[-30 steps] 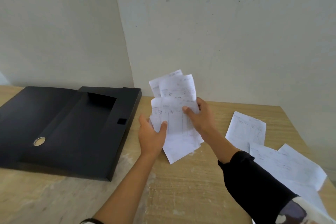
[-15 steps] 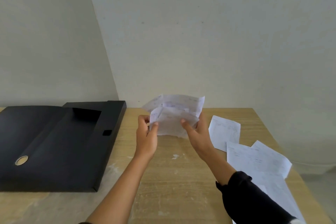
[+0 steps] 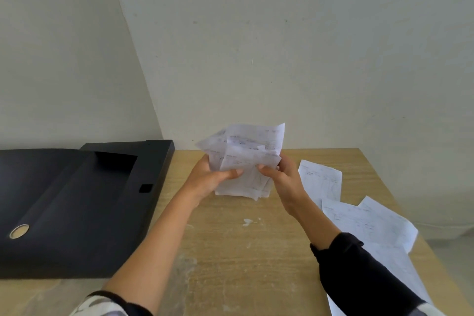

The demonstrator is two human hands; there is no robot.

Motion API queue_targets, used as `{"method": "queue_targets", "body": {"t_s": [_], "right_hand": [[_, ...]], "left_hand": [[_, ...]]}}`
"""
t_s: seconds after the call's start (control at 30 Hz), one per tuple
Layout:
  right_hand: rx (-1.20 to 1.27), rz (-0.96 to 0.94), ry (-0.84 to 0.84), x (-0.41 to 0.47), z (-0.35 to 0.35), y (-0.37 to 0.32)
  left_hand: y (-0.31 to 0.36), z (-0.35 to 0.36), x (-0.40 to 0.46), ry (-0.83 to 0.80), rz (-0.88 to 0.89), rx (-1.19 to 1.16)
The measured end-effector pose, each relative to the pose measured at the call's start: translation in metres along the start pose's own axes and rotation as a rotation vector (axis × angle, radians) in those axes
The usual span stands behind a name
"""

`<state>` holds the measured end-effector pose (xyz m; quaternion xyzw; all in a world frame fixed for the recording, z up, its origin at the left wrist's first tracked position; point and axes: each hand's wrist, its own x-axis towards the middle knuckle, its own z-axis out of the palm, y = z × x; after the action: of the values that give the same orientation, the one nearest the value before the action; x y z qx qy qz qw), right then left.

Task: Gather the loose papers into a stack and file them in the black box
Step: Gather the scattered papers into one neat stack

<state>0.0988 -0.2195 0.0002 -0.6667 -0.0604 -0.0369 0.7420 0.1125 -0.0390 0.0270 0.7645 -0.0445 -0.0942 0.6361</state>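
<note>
- Your left hand (image 3: 205,177) is gripping the bundle of papers (image 3: 246,161) from its 9 o'clock side, thumb lying across the front sheet and the other fingers hidden behind.
- Your right hand (image 3: 282,179) is gripping the same bundle from its 3 o'clock side, thumb pressing on the front; the remaining fingers are curling behind the sheets.
- The bundle is standing roughly upright with uneven edges, its lower edge at or just above the wooden table (image 3: 230,251); you cannot tell whether it is touching.
- The black box (image 3: 84,208) is lying open at 9 o'clock from the bundle, well apart from it, with a round ring (image 3: 19,231) in its flap.
- At least 3 loose sheets (image 3: 359,218) are lying flat at 4 o'clock from the bundle, overlapping and running along the table's right edge.
</note>
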Motion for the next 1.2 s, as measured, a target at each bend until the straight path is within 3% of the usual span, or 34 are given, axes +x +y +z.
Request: {"method": "queue_targets", "body": {"t_s": [0.23,0.5,0.77,0.87,0.97,1.07,1.2], "right_hand": [[-0.503,-0.157,0.167,-0.001,0.007,-0.004],[-0.376,0.014,0.018,-0.013,0.014,-0.008],[-0.571,0.088,0.12,-0.057,-0.033,-0.016],[-0.856,0.095,0.093,-0.097,-0.076,-0.022],[-1.112,0.293,-0.02,-0.143,-0.113,-0.027],[-1.173,0.397,-0.125,-0.171,-0.127,-0.019],[-1.213,0.284,-0.028,-0.164,-0.123,0.001]], "left_hand": [[-0.009,0.014,-0.001,0.233,0.176,0.065],[-0.01,0.025,-0.013,0.271,0.179,0.073],[-0.006,0.052,-0.025,0.281,0.178,0.136],[-0.002,0.069,-0.035,0.25,0.098,0.031],[-0.004,0.085,-0.045,0.2,-0.052,-0.085],[-0.013,0.1,-0.055,0.152,-0.185,-0.139],[-0.023,0.119,-0.068,0.12,-0.276,-0.157]]}}
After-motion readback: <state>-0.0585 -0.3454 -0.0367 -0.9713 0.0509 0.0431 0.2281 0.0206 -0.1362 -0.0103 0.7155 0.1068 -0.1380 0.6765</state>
